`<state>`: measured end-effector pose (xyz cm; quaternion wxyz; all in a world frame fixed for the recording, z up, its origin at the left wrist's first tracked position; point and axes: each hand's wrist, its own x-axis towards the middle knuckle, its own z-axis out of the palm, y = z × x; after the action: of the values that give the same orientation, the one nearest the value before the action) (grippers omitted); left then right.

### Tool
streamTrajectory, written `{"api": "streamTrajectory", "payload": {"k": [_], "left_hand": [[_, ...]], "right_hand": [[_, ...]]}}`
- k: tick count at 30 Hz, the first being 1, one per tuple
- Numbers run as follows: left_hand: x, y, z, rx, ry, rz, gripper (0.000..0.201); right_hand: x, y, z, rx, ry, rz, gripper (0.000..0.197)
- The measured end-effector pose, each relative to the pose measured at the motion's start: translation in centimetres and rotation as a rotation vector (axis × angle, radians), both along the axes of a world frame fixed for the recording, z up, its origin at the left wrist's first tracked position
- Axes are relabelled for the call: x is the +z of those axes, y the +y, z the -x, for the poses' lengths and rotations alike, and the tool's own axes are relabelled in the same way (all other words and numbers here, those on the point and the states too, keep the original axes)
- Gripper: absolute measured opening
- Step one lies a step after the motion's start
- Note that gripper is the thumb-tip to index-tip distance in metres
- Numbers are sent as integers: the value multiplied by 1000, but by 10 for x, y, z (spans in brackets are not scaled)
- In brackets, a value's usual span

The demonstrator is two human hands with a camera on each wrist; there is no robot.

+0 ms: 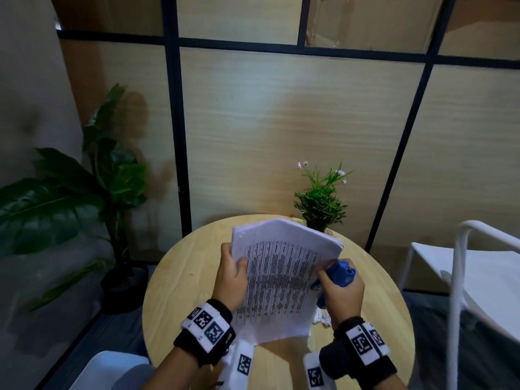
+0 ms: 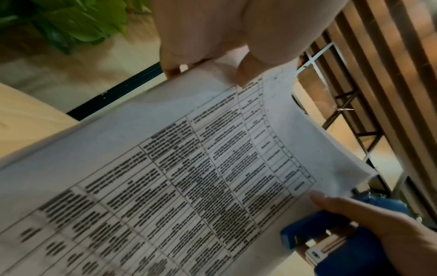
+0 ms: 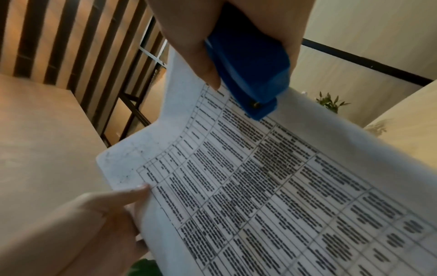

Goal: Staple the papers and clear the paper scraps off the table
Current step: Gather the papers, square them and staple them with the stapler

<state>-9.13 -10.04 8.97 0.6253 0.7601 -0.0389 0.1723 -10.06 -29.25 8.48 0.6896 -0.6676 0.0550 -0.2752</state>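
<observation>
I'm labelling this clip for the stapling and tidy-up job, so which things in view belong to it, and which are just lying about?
Belongs to the job:
- papers, held up by the left hand
- blue stapler, gripped in the right hand at the stack's right edge
- paper scraps on the round table

Just there:
- small potted plant
- big leafy plant
- white chair

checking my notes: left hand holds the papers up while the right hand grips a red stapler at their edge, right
Not quite: the stapler is blue, not red, as the right wrist view shows. The rest holds: the left hand holds the papers up and the right hand grips the stapler at their edge.
</observation>
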Motion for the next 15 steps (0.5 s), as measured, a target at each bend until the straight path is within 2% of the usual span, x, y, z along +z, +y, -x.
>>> {"api": "streamTrajectory", "payload": {"k": [3, 7, 11, 13, 15], "left_hand": [[8, -6, -1, 59, -89, -61, 17], [8, -15, 10, 74, -135, 31, 24], [-24, -19, 18, 65, -1, 33, 21], [-26, -21, 18, 48, 29, 29, 15], [-19, -21, 15, 49, -10, 7, 21]], "right_hand": [[13, 3, 3, 0, -65, -32, 25], [14, 5, 16, 16, -137, 70, 17], [-15, 12, 33, 103, -13, 195, 41], [-20, 14, 33, 109, 24, 232, 47], [-15, 14, 31, 101, 33, 240, 48]]}}
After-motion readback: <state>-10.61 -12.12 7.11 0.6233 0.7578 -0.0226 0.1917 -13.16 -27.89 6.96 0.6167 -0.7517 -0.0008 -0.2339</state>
